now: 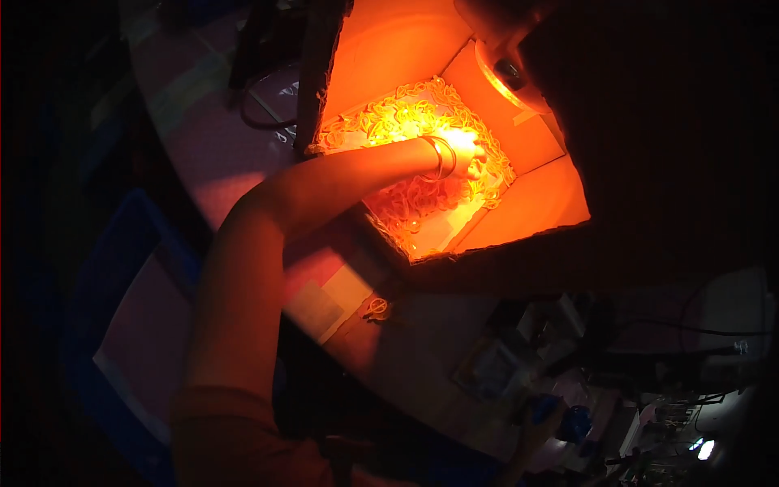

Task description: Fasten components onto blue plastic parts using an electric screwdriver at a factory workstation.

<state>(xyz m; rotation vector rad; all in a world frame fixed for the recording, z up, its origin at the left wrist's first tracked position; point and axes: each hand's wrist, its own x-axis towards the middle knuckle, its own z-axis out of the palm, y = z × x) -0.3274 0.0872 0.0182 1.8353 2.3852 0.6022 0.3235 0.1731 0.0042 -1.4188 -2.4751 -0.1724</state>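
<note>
Reaching into the thin loops (398,122), heaped in the cardboard box (531,203) at the upper centre of the frame, is judged to be the step in hand. From the look of the tangle, the next move calls for fingertips being worked between strands, gently, so that neighbours are not dragged along. Loops are spread around the left hand (464,154), to its upper left, below it and along its right edge. Its fingers are bent down at the heap, apparently touching; whether anything is gripped cannot be told, detail being washed out by glare. No right hand can be made out. Bangles (442,158) are worn at the wrist. The box is lit orange by a lamp (489,75) at its upper right. Outside, a small loose bunch (377,308) is seen on the table (422,357), below the box. A blue tub (130,227) is placed at lower left.
</note>
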